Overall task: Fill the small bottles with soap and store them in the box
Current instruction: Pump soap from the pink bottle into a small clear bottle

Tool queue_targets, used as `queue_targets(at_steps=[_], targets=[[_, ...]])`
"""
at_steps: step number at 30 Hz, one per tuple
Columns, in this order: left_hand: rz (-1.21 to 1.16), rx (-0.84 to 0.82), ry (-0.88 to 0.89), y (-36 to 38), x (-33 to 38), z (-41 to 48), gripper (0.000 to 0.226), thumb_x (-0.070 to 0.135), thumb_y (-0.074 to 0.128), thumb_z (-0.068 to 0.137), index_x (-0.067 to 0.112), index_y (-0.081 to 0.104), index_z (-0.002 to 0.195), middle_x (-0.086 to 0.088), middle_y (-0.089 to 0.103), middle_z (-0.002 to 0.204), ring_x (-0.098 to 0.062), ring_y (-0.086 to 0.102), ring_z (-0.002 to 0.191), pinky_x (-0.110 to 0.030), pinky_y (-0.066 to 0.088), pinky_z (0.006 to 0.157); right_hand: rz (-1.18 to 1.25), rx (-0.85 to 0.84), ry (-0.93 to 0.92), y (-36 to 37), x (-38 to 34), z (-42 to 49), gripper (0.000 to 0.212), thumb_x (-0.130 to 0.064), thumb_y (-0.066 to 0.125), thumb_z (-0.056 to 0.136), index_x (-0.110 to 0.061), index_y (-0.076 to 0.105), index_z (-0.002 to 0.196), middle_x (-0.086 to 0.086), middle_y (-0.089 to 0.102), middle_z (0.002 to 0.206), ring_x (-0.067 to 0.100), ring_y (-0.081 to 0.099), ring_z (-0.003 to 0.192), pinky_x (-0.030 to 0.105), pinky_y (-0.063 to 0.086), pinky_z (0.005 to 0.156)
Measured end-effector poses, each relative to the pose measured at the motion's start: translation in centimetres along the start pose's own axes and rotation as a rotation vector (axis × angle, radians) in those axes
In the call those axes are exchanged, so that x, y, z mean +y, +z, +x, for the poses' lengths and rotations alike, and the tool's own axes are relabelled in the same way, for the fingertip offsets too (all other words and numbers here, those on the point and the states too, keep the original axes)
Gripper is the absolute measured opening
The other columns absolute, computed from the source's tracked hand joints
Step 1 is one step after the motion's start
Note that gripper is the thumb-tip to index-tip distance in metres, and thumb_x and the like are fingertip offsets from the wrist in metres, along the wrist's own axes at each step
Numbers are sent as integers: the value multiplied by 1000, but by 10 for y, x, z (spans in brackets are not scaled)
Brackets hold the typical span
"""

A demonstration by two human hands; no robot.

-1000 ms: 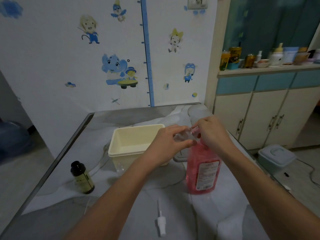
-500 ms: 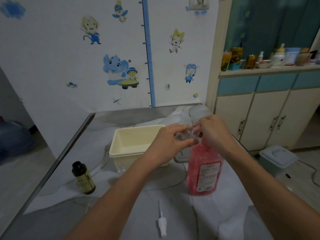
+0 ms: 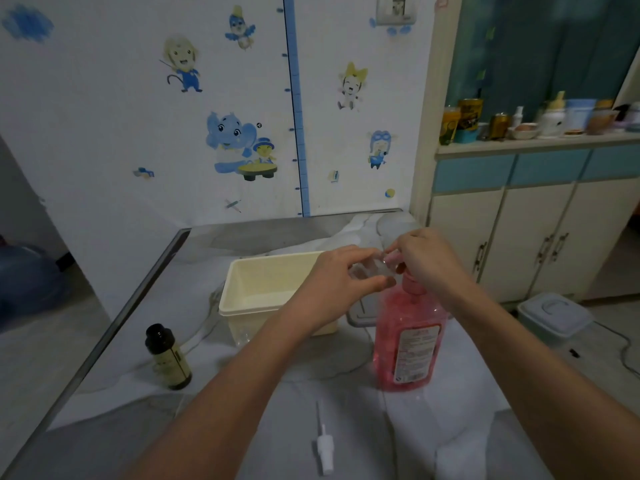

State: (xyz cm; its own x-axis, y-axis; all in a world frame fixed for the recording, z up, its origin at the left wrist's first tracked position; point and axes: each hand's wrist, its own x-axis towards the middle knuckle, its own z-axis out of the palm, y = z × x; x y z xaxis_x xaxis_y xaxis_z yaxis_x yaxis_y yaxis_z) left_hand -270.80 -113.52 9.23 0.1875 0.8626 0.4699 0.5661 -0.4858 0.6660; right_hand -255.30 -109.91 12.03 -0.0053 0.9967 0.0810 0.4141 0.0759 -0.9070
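A tall pink soap bottle [image 3: 408, 341] stands on the table right of centre. My left hand [image 3: 337, 282] pinches a small clear bottle [image 3: 369, 270] just left of the soap bottle's neck. My right hand [image 3: 426, 258] sits on top of the soap bottle, fingers curled over its pump head, which is mostly hidden. A cream plastic box [image 3: 263, 289] stands open behind my left hand. Another small clear bottle [image 3: 242, 334] lies in front of the box, barely visible.
A dark-capped brown bottle [image 3: 168, 358] stands at the left of the table. A white spray pump [image 3: 325, 445] lies near the front. White cloth [image 3: 311, 393] covers the table. Cupboards [image 3: 519, 237] and a lidded bin [image 3: 554, 317] are to the right.
The hands and bottles have stayed nearly in place; only the view has shifted slightly.
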Motion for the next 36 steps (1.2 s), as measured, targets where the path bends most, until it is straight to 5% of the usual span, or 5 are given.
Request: queue_targets(at_steps=[8, 12, 20, 29, 36], targets=[[-4, 4, -13, 9, -7, -6, 36, 38, 78, 75, 29, 70, 109, 16, 62, 84, 10, 54, 78, -2, 34, 69, -41, 61, -63, 7, 13, -3, 31, -4, 46, 82, -15, 69, 64, 0, 68, 65, 14, 61, 63, 24, 40, 51], [-6, -9, -14, 7, -6, -5, 38, 40, 78, 75, 29, 70, 110, 16, 65, 87, 9, 56, 81, -2, 35, 69, 12, 4, 9, 5, 12, 0, 30, -15, 42, 88, -5, 70, 83, 12, 70, 80, 19, 59, 63, 26, 46, 55], [18, -28, 0, -2, -1, 1, 45, 42, 78, 74, 26, 69, 115, 12, 66, 95, 2, 58, 87, -5, 39, 73, 58, -27, 15, 1, 8, 7, 27, -15, 45, 88, -7, 70, 81, 1, 63, 64, 12, 57, 53, 22, 44, 48], [12, -20, -27, 8, -6, -5, 41, 41, 78, 75, 26, 70, 112, 16, 63, 86, 9, 55, 81, -4, 35, 69, 38, 8, -11, 8, 19, 4, 30, -17, 42, 84, -6, 69, 77, 16, 70, 84, 35, 68, 80, 31, 50, 63], [-5, -12, 1, -1, 0, 2, 39, 37, 80, 73, 24, 71, 109, 9, 68, 92, 0, 59, 85, -4, 39, 72, 30, -39, -1, 0, 5, 8, 27, -14, 44, 87, -2, 68, 82, 1, 62, 63, 13, 57, 53, 22, 44, 48]])
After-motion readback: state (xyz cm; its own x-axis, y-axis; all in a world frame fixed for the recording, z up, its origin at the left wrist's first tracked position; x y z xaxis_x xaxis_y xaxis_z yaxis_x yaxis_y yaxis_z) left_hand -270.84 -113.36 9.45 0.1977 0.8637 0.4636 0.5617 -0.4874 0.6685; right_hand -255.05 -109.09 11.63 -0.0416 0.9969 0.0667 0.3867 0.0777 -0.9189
